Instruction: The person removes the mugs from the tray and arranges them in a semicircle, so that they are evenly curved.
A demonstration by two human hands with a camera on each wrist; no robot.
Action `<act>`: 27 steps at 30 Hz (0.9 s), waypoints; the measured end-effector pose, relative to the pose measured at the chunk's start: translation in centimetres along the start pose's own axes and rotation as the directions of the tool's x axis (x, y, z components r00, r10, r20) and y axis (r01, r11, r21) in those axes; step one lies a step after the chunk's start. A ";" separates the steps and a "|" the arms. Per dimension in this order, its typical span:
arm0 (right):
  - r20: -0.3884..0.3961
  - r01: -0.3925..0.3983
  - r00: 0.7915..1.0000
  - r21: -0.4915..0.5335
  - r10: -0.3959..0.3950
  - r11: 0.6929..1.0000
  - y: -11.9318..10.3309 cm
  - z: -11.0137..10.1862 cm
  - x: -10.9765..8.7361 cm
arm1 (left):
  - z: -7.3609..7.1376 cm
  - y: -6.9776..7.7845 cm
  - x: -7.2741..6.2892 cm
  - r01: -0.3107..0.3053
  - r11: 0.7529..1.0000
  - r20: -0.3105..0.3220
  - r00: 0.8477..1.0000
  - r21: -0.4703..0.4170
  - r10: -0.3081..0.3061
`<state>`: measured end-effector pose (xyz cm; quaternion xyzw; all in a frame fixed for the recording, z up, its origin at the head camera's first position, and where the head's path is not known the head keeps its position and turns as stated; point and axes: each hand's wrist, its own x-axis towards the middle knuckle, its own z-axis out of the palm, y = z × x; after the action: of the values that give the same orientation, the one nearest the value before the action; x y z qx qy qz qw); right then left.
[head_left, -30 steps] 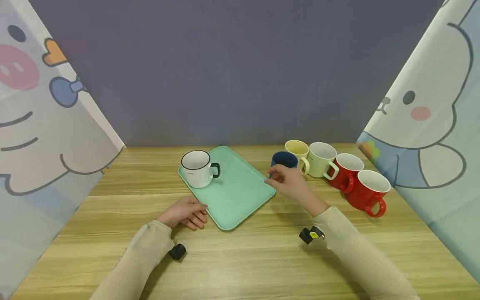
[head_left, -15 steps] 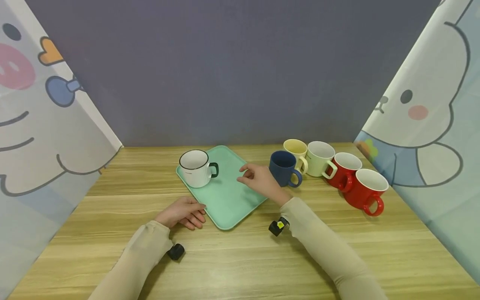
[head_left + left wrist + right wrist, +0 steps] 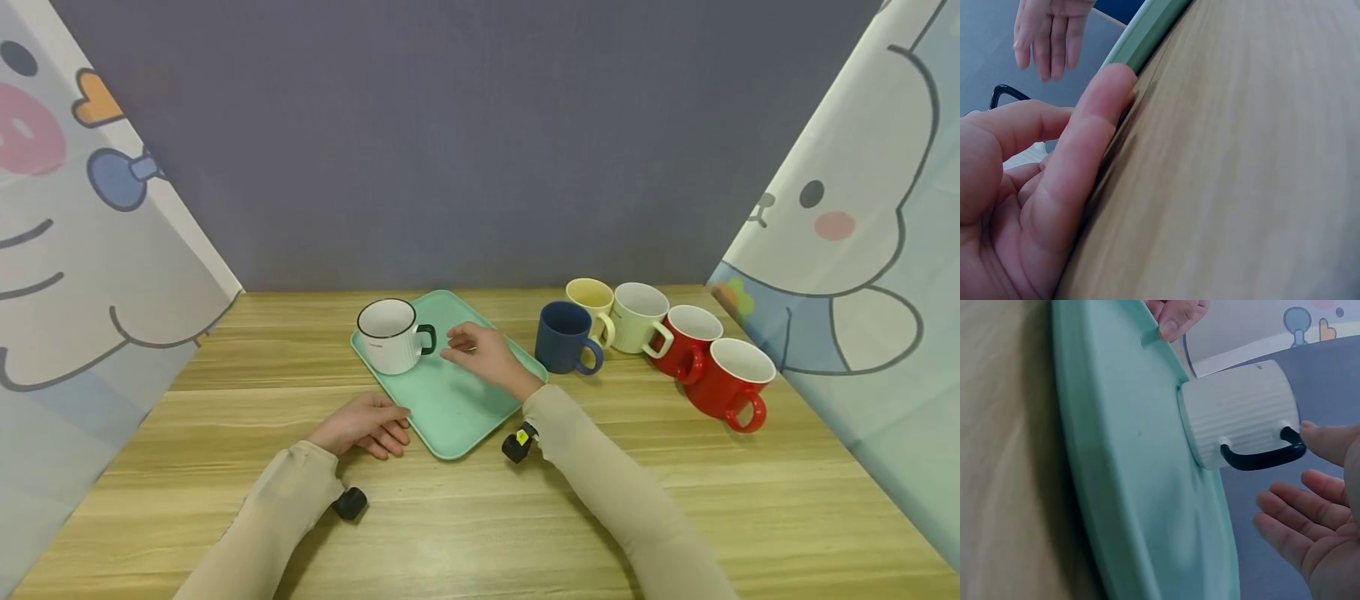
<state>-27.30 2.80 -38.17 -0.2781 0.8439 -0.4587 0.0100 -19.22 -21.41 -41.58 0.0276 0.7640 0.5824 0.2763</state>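
A white mug (image 3: 386, 342) with a dark rim and black handle stands upright on the left part of a mint-green tray (image 3: 457, 417). My right hand (image 3: 487, 357) hovers over the tray just right of that handle, holding nothing. In the right wrist view its thumb appears close to the handle (image 3: 1263, 459); contact cannot be told. My left hand (image 3: 363, 423) is at the tray's near-left edge, thumb over the rim and fingers along the outside. In the left wrist view the index finger (image 3: 1079, 144) meets the tray's outer side.
Right of the tray stand a dark blue mug (image 3: 562, 340), a yellow mug (image 3: 600, 310) and a pale green mug (image 3: 633, 321). Two red mugs, one nearer (image 3: 723, 387), follow to the right. A grey wall (image 3: 480, 150) closes the back of the wooden table (image 3: 450, 533).
My right hand has moved left from beside the blue mug, across the tray toward the white mug's handle. The blue mug is now uncovered. My left hand stays at the tray edge.
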 end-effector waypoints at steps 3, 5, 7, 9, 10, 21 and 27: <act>0.008 -0.028 1.000 0.018 0.028 0.999 0.0 0.7 0.6 | 0.0 0.1 0.0 0.002 1.000 0.000 1.000 0.002 -0.002; 0.017 -0.064 0.998 0.034 0.063 0.997 0.0 1.3 1.0 | 0.0 0.1 0.0 0.004 1.000 -0.002 1.000 0.004 -0.004; 0.019 -0.094 0.995 0.051 0.093 0.994 0.0 1.8 1.4 | 0.0 0.2 -0.1 0.004 1.000 -0.004 1.000 0.007 -0.004; 0.013 -0.111 0.994 0.074 0.110 0.991 -0.1 2.4 1.8 | 0.0 0.2 -0.1 0.004 1.000 -0.007 1.000 0.009 -0.004; 0.007 -0.115 0.993 0.085 0.114 0.990 -0.2 2.6 1.9 | 0.0 0.2 -0.1 0.004 1.000 -0.008 1.000 0.009 -0.004; -0.017 -0.108 0.993 0.268 0.117 0.957 -1.1 3.7 2.9 | -0.2 0.3 -0.1 0.003 1.000 -0.010 1.000 0.010 -0.003; 0.098 -0.164 0.986 0.486 0.133 0.859 -0.6 3.7 3.0 | -0.2 0.1 0.2 0.014 1.000 0.002 1.000 0.012 -0.014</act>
<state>-28.59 -1.76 -39.07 -0.2146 0.7174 -0.6475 0.1416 -19.54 -21.46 -41.56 0.0245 0.7674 0.5758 0.2810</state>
